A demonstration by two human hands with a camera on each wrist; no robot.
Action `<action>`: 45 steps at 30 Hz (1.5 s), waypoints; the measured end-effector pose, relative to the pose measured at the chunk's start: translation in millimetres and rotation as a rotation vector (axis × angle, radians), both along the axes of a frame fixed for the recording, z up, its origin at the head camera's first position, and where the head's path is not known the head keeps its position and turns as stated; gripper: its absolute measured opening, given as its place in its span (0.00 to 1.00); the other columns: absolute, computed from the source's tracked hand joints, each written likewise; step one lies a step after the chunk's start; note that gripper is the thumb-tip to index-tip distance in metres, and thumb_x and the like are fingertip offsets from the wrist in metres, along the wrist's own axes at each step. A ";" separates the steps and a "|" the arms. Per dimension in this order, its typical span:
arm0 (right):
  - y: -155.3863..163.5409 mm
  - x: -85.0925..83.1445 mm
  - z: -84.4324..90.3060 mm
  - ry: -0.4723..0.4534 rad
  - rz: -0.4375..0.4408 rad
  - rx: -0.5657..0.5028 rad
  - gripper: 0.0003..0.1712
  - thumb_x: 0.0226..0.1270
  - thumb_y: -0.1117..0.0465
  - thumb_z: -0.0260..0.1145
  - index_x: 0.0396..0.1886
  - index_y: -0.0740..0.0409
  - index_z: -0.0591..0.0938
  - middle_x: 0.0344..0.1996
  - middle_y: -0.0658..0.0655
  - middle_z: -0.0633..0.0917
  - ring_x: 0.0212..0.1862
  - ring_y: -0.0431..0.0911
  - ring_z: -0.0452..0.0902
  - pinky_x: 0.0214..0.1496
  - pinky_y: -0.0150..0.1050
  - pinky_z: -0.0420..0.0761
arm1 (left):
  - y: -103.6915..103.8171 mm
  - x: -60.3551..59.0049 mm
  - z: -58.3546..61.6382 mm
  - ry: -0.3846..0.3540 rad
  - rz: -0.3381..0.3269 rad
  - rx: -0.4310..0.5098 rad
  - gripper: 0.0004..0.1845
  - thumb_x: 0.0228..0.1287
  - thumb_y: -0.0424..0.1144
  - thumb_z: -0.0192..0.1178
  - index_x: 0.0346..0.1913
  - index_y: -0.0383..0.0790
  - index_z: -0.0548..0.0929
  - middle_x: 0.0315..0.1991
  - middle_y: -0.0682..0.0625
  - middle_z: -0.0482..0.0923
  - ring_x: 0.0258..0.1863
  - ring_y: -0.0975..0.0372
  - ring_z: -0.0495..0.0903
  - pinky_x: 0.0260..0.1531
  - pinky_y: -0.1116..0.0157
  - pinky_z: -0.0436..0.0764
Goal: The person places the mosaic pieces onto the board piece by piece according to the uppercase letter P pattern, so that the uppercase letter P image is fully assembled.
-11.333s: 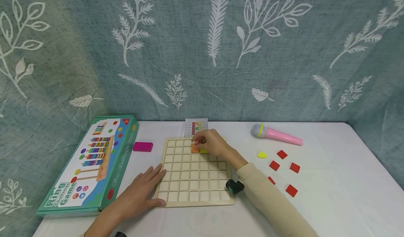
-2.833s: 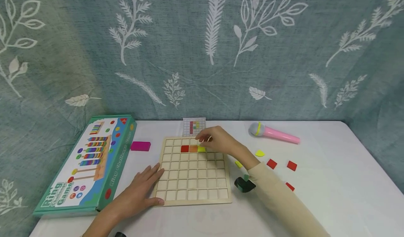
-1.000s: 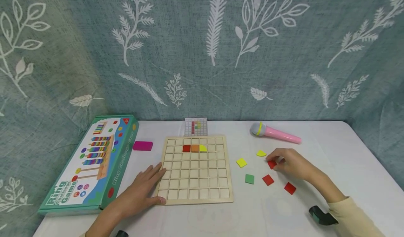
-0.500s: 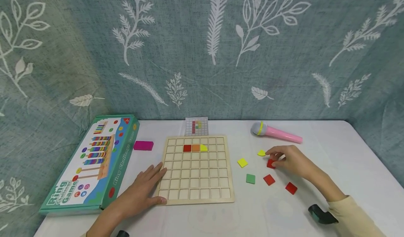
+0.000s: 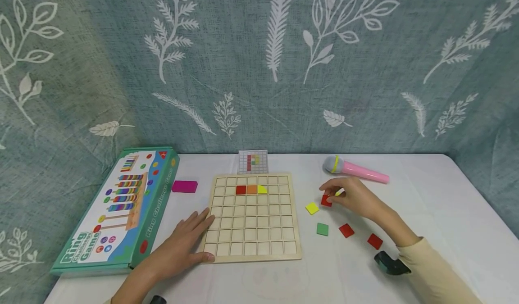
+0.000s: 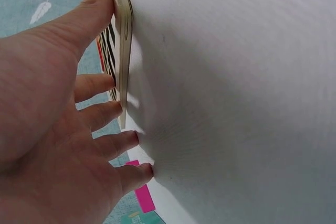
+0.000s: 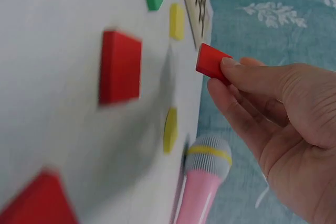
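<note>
A wooden grid board lies on the white table, with a red tile, an orange tile and a yellow piece in its second row. My right hand hovers right of the board and pinches a red square tile between thumb and fingers. My left hand lies flat at the board's near left corner, its fingers straight against the edge. Loose tiles lie below the right hand: a yellow one, a green one, and two red ones.
A pink toy microphone lies at the back right. A pattern card stands behind the board. A green Ring Challenge Game box sits at the left, a magenta block beside it. A fabric backdrop closes off the rear.
My right hand left the board, went to the loose tiles on the right, picked up a red tile and now carries it left toward the board. The left hand has stayed put.
</note>
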State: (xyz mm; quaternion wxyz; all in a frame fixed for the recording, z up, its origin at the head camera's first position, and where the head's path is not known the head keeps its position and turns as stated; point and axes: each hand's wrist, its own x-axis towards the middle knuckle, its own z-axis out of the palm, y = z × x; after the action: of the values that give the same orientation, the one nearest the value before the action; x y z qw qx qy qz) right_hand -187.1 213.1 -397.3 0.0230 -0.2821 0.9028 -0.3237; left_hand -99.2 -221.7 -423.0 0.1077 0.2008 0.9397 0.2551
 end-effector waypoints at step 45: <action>-163.1 -37.4 -13.6 -0.065 0.183 -0.167 0.12 0.62 0.71 0.69 0.45 0.63 0.85 0.39 0.54 0.87 0.41 0.43 0.82 0.43 0.30 0.81 | 1.1 -1.1 0.7 -0.013 0.009 0.000 0.50 0.52 0.59 0.69 0.73 0.35 0.63 0.76 0.38 0.53 0.73 0.37 0.49 0.68 0.35 0.50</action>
State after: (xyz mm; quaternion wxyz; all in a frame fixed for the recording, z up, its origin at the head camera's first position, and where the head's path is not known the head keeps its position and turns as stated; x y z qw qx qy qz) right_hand -224.5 50.0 -411.0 0.0582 -0.3535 0.8420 -0.4033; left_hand -100.3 -220.7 -422.3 0.1126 0.1947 0.9399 0.2568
